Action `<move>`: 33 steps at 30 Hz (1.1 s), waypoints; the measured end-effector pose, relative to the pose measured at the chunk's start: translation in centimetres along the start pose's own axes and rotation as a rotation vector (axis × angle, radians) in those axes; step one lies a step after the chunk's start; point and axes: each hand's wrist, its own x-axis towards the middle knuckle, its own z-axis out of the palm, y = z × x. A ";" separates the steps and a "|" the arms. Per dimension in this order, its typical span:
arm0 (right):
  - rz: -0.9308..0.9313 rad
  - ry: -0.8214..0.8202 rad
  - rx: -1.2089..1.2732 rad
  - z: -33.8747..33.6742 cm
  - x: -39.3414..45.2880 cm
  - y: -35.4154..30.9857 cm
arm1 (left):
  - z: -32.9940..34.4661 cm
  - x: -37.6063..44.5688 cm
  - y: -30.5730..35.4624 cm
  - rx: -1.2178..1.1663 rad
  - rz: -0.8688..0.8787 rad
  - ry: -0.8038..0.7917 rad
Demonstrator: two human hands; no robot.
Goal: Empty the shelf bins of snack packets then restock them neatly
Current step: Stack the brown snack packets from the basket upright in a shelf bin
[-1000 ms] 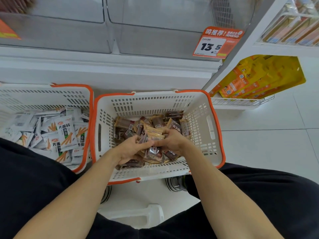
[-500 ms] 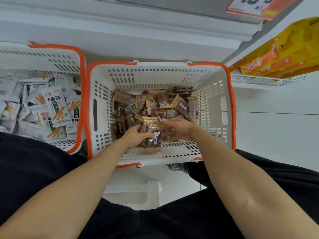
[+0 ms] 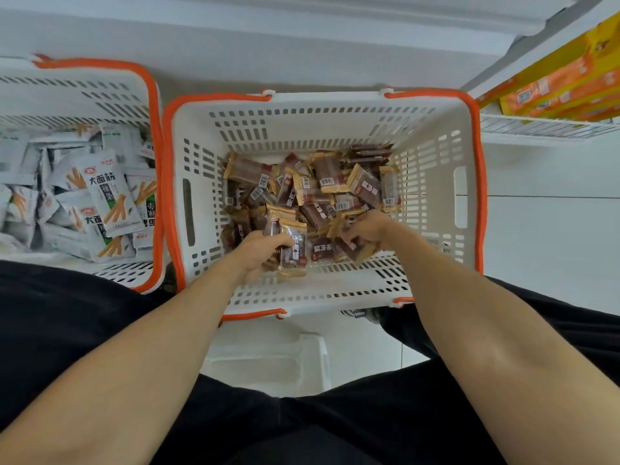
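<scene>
Hands both down in the middle basket (image 3: 322, 105), white slotted plastic with orange rim, sitting on the floor below the shelf front; left hand (image 3: 260, 251) curled around a small stack of brown-and-gold snack packets (image 3: 292, 246), stack held upright near the basket's near wall, top packet's label facing the camera; right hand (image 3: 365, 229) fingers bent down into the loose pile, pinching at packets near the near-right part of the pile, exact count in its grip not visible; rest of the brown packets (image 3: 318, 186) heaped loose across the basket floor, barcodes showing on several; second basket (image 3: 100, 67) just left, touching or nearly touching the first, full of white packets (image 3: 100, 196) with orange stick print; yellow-orange bags (image 3: 563, 88) on a wire rack upper right; person's black trousers (image 3: 335, 424) fill the bottom of the view; white stool (image 3: 268, 360) between the knees.
</scene>
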 end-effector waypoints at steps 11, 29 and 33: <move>-0.308 -0.281 -0.239 -2.0 -6.6 -6.1 | 0.3 -3.9 3.2 -0.448 0.073 -0.158; -0.096 0.355 0.051 1.7 0.1 2.1 | 0.7 -3.0 0.6 -0.179 -0.007 -0.044; -0.102 0.348 0.018 4.1 1.3 3.7 | 0.4 -2.3 0.3 -0.177 -0.056 0.056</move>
